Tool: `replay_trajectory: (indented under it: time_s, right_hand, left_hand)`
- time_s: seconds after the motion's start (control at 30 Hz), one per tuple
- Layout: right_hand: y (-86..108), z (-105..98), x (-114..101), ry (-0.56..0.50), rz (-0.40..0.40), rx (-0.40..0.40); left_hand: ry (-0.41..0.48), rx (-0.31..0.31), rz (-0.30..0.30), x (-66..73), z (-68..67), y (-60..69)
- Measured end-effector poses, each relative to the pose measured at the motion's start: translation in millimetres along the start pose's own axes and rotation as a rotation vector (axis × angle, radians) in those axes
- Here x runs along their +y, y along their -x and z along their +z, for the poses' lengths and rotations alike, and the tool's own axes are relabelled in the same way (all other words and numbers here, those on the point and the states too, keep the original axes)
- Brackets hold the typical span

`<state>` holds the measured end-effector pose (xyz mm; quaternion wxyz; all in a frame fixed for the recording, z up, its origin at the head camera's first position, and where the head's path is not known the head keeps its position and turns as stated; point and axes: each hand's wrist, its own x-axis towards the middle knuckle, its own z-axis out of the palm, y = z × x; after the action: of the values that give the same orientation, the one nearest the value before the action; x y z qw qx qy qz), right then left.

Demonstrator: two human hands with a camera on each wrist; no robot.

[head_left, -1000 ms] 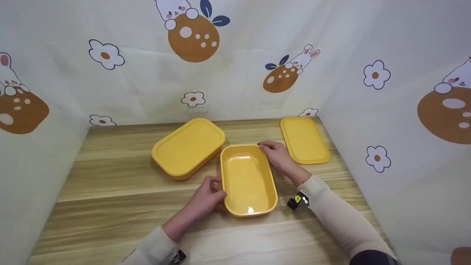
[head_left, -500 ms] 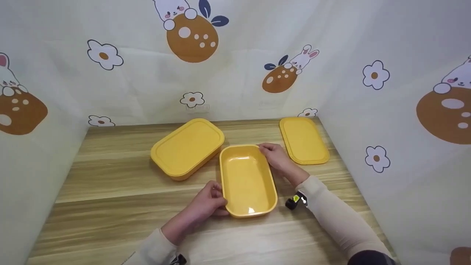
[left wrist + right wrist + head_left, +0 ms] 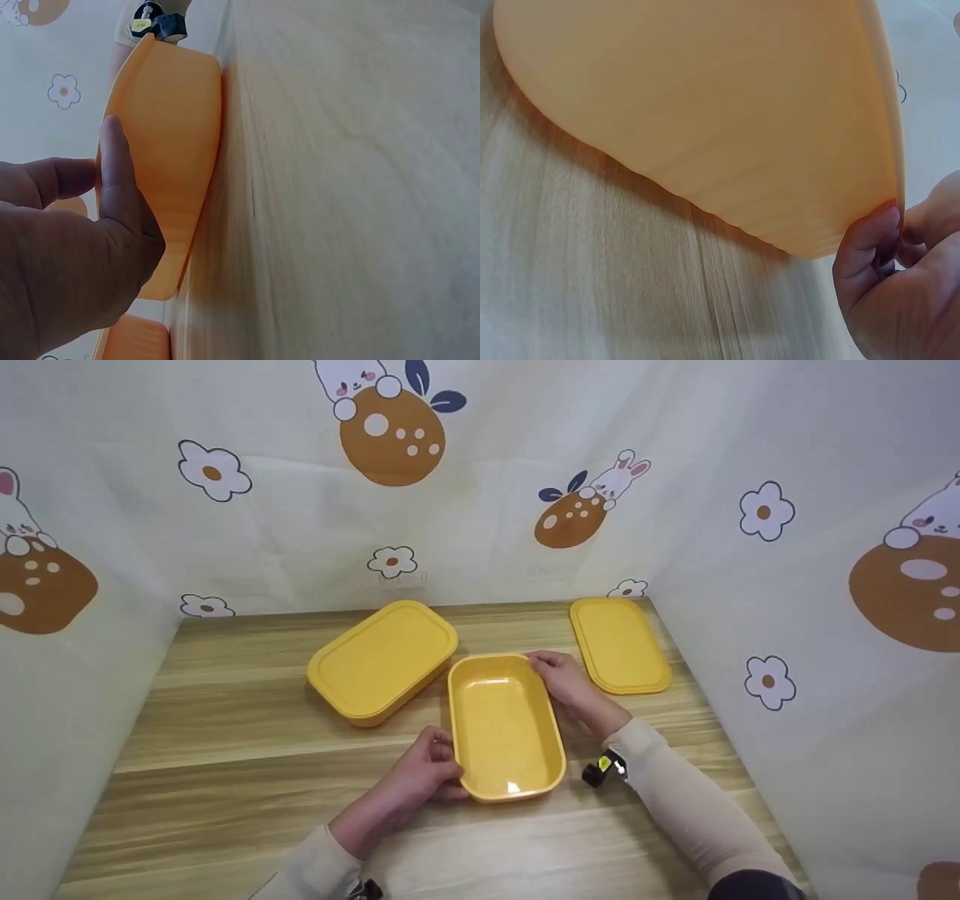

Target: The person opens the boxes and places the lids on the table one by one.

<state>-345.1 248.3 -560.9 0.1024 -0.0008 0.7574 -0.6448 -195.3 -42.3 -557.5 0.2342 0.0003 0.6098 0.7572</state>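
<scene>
1. The open-topped yellow container point(image 3: 504, 724) was right way up at the desk point(image 3: 225, 780); whether its base bore fully on the wood could not be told.
2. It looked light for its size, a moulded plastic shell, stiff enough to hold its shape, though the walls might have flexed under a hard squeeze. The shiny inside suggested a slippery surface; it hardly seemed fragile.
3. The lip round its top seemed the best hold, taken at opposite corners to share the weight evenly.
4. The left hand point(image 3: 418, 772) was at the container's near left side. Its fingers point(image 3: 118, 169) stood only a wall's thickness apart, gripping the rim: one lay stretched along the outside, another reached the lip.
5. The right hand point(image 3: 564, 681) was at the container's far right corner. Its fingers point(image 3: 864, 241) were curled close together, pinching the rim, one tip against the outer wall.
6. A lidded yellow container point(image 3: 382, 658) sat just beside the open-topped one, to its left and a little farther off. A yellow lid point(image 3: 621, 646) lay flat to its right, apart from it, beyond the right hand.
</scene>
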Motion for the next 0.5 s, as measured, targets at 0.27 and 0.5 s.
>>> replay_trajectory:
  time_s: [0.27, 0.5]
  right_hand:
    - [1.8, 0.7, -1.3, -0.033, 0.02, -0.007]
    - [1.6, 1.4, -1.3, -0.019, 0.001, -0.005]
  left_hand:
    - [-0.001, -0.024, 0.011, 0.6, -1.5, -1.3]
    - [0.0, -0.022, 0.027, 0.1, -1.4, -1.3]
